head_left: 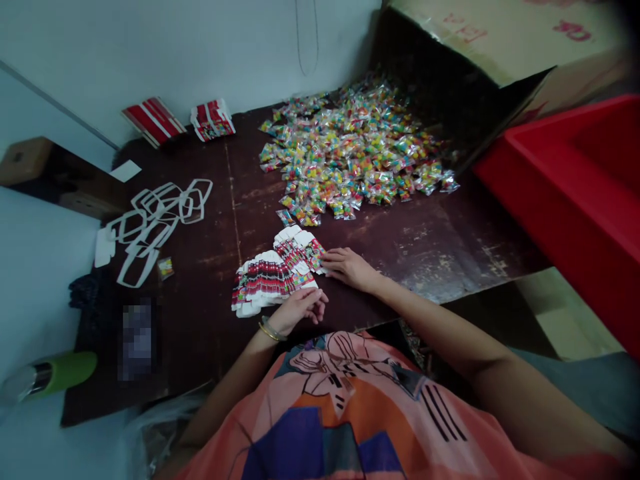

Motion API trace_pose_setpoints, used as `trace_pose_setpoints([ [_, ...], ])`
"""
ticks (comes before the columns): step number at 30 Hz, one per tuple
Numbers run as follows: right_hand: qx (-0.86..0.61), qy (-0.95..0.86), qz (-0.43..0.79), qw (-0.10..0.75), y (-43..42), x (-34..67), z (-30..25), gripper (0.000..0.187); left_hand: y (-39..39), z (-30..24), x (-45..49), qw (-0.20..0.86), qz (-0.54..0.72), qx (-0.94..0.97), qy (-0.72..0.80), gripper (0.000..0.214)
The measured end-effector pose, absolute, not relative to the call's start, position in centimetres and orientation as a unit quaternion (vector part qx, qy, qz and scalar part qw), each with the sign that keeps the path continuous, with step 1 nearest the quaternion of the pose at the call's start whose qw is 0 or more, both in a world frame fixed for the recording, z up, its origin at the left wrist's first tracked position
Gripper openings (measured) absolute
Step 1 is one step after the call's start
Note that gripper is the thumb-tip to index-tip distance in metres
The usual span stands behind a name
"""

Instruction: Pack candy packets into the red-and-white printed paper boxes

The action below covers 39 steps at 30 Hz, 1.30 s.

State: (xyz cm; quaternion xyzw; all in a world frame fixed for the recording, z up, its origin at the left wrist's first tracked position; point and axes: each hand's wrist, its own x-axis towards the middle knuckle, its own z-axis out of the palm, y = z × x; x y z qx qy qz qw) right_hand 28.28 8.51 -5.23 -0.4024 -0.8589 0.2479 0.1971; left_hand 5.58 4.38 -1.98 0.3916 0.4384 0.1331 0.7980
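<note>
A spread of flat printed cartons (263,277), red and white with white end flaps, lies overlapping on the dark table in front of me. At its right end, the fingers of my right hand (354,269) are closed on the edge of a small carton (315,255). My left hand (300,308), with a bracelet at the wrist, rests along the near edge of the spread. Its fingers are loosely curled and apart, and I see nothing in them. Beyond the cartons is a large heap of clear candy packets (350,153) with colourful contents.
Stacks of red-and-white cartons (213,120) stand against the wall. White loop bands (155,220) and a single candy packet (165,267) lie on the left. A green bottle (65,373) is at the left edge. A red bin (565,193) and a cardboard box (505,40) rise on the right.
</note>
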Motion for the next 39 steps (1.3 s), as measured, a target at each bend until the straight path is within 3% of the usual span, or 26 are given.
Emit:
trace_pose_setpoints([
  [6, -0.384, -0.821, 0.293, 0.306, 5.9, 27.9, -3.0, 0.027, 4.1, -1.0, 6.0, 0.849, 0.228, 0.291, 0.378, 0.042],
  [10, -0.345, -0.846, 0.281, 0.294, 1.7, 26.6, -1.3, 0.026, 4.0, -1.6, 7.7, 0.819, 0.317, 0.239, 0.415, 0.027],
  [15, -0.446, -0.805, 0.259, 0.294, 1.6, 26.1, -1.3, 0.055, 3.7, -1.7, 8.4, 0.79, 0.223, 0.307, 0.482, 0.017],
  [22, -0.439, -0.736, 0.401, 0.323, 3.0, 26.9, -0.8, 0.022, 3.2, -1.1, 9.3, 0.778, 0.155, 0.392, 0.466, 0.022],
  [26, -0.318, -0.729, 0.552, 0.25, 4.5, 28.9, 0.2, 0.029, 4.1, 0.4, 9.7, 0.784, 0.086, 0.513, 0.338, 0.021],
  [28, -0.29, -0.713, 0.59, 0.245, 4.8, 29.7, 0.7, 0.029, 4.7, 0.7, 9.8, 0.747, 0.09, 0.559, 0.348, 0.025],
  [32, -0.433, -0.652, 0.527, 0.332, 3.3, 29.5, 1.0, 0.018, 4.5, -0.4, 10.6, 0.639, 0.179, 0.583, 0.469, 0.033],
  [34, -0.488, -0.605, 0.508, 0.372, 1.9, 28.9, 0.8, 0.023, 3.7, -1.2, 10.9, 0.617, 0.246, 0.564, 0.492, 0.029],
  [37, -0.511, -0.48, 0.57, 0.428, 0.0, 28.6, 0.0, 0.025, 2.2, -1.3, 10.8, 0.602, 0.324, 0.534, 0.497, 0.037],
  [39, -0.494, -0.374, 0.657, 0.428, -0.7, 28.9, -0.8, 0.025, 1.5, -0.8, 10.4, 0.605, 0.306, 0.554, 0.484, 0.041],
])
